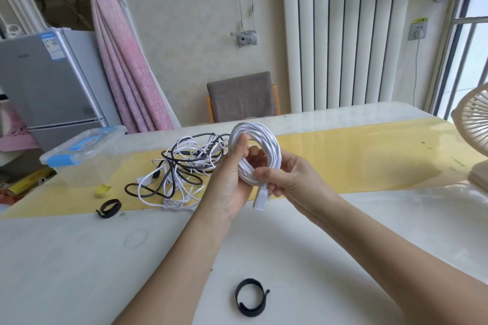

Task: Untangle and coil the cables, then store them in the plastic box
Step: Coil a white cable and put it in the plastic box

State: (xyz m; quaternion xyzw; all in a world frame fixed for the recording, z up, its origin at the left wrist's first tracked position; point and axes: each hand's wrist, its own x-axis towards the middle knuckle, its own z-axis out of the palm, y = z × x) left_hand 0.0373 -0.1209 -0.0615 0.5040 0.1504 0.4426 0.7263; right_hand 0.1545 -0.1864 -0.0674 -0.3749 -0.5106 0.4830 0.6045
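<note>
Just above the counter [79, 272], both hands hold a white coil [272, 145] upright between them. The left hand [229, 182] grips the coil's left side, with the thumb pressed up along the loops and the fingers curled through the middle. The right hand [287, 177] grasps the lower loops from the right, its fingers bent round the strands just above the plug [260, 199]. The plug hangs from the bottom of the coil, between the two wrists.

Left of the left hand and a little beyond it lies a tangle [182, 166] of black and white cables. It rests on a yellow runner [343, 161] that crosses the counter under the hands. Farther left of the tangle stands the box [84, 158], clear plastic with blue clips, well apart from both hands.

A looped black strap [109, 208] lies left of the left forearm, at the runner's near edge. A second strap [250, 297] lies between the two forearms, close to the person. Off to the right of the right hand stands a pale fan [472, 126], partly cut off by the frame. Beyond the hands, a grey chair [243, 97] sits behind the counter.
</note>
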